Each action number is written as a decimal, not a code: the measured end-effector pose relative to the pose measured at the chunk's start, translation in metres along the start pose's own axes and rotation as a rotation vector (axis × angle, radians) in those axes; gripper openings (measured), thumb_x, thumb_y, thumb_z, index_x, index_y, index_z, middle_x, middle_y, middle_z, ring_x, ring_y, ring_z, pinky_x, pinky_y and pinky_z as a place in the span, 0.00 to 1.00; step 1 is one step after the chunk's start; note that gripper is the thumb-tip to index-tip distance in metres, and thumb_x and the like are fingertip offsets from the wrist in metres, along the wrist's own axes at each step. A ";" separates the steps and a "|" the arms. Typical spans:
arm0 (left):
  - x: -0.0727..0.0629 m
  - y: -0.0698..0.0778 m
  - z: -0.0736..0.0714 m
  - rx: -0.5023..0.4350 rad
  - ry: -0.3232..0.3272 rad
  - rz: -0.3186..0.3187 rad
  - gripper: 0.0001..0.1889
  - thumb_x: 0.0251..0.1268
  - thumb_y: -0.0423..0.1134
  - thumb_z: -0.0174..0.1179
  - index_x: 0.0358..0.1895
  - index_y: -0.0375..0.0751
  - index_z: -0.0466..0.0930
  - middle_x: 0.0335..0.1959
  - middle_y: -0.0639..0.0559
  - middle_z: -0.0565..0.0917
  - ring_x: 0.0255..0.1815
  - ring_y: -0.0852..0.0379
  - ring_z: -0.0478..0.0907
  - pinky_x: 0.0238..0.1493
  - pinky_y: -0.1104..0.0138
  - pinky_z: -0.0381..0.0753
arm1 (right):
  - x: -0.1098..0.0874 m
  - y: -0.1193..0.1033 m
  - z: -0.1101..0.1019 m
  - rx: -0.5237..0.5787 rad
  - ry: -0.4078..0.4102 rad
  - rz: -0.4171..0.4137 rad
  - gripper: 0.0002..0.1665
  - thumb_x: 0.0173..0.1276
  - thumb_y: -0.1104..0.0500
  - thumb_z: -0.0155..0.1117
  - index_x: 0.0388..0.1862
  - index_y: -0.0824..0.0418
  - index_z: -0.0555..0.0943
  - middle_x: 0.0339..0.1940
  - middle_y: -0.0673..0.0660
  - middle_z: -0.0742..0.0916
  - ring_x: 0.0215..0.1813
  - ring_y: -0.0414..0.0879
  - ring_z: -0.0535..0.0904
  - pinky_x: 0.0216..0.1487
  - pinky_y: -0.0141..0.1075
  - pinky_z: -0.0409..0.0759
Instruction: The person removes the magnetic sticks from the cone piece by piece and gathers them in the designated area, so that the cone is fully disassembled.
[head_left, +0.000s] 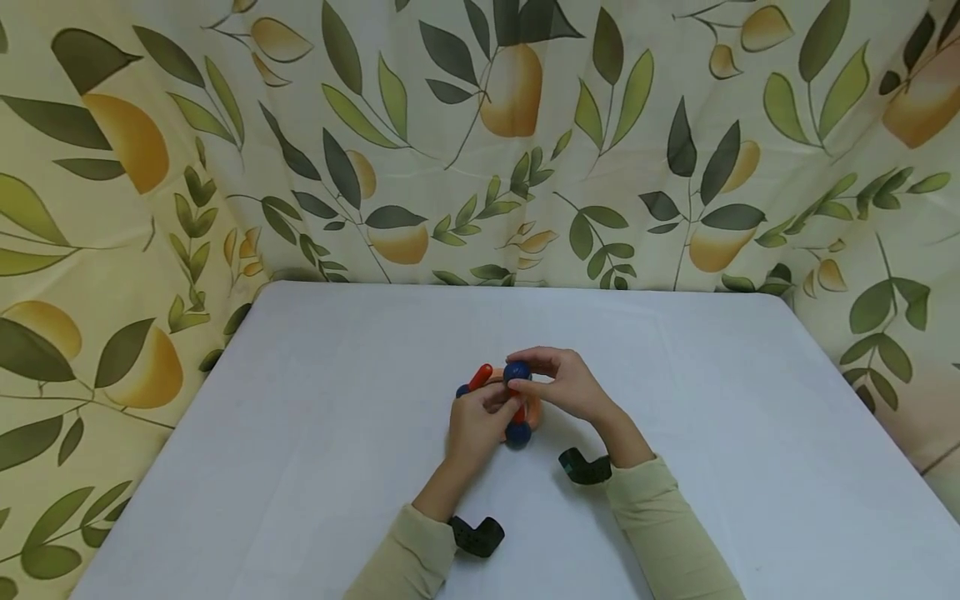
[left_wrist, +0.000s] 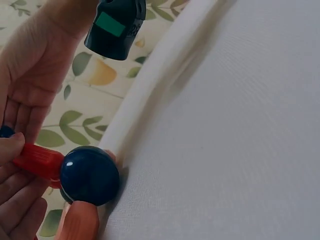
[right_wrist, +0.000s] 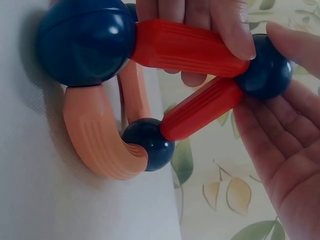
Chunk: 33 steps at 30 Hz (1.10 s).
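Observation:
A toy frame of blue balls and rods stands on the table between both hands. Its base has curved orange rods (right_wrist: 95, 132); red rods (right_wrist: 195, 107) rise from the lower balls and meet at one raised blue ball (head_left: 517, 372). My left hand (head_left: 477, 425) pinches one red rod (right_wrist: 185, 47) between thumb and fingers. Thumb and fingertips of my right hand (head_left: 570, 385) hold the raised ball from the right. A near lower ball (left_wrist: 90, 175) sits where a red rod joins an orange one. Another red rod (head_left: 481, 377) slants at the back left, partly hidden by my left hand.
The white-covered table (head_left: 337, 358) extends around the frame on all sides. A leaf-and-fruit patterned curtain (head_left: 465, 167) hangs behind and beside it. Black devices sit on the left wrist (head_left: 478, 537) and right wrist (head_left: 585, 467), close above the cloth.

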<state>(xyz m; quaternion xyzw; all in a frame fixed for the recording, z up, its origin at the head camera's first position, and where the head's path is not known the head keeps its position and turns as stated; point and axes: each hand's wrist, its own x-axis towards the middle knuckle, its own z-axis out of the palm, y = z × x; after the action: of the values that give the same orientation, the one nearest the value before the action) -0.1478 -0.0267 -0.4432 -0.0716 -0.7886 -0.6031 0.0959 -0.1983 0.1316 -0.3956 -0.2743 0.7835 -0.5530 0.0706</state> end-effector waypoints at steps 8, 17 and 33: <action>-0.002 0.000 0.000 -0.022 0.013 -0.025 0.15 0.57 0.47 0.63 0.42 0.42 0.85 0.36 0.57 0.85 0.30 0.65 0.81 0.17 0.70 0.77 | 0.000 0.001 0.000 -0.017 0.002 -0.034 0.18 0.60 0.64 0.66 0.49 0.70 0.79 0.45 0.61 0.83 0.49 0.51 0.78 0.54 0.45 0.73; -0.004 -0.001 0.000 -0.022 0.013 -0.019 0.14 0.58 0.45 0.63 0.42 0.40 0.85 0.34 0.53 0.85 0.27 0.63 0.81 0.17 0.69 0.77 | 0.000 0.003 0.001 -0.010 0.007 -0.022 0.18 0.60 0.64 0.66 0.48 0.71 0.79 0.44 0.60 0.84 0.49 0.50 0.79 0.53 0.45 0.73; -0.006 0.001 0.007 0.016 0.055 0.181 0.15 0.55 0.38 0.65 0.43 0.31 0.83 0.39 0.46 0.84 0.37 0.60 0.82 0.36 0.73 0.78 | 0.004 0.000 0.000 -0.004 0.067 0.022 0.21 0.59 0.63 0.67 0.49 0.72 0.78 0.46 0.64 0.82 0.49 0.54 0.78 0.52 0.45 0.74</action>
<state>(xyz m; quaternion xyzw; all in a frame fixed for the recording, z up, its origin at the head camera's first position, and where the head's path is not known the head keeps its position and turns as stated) -0.1426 -0.0198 -0.4459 -0.1251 -0.7807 -0.5875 0.1724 -0.2015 0.1296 -0.3943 -0.2468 0.7896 -0.5595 0.0498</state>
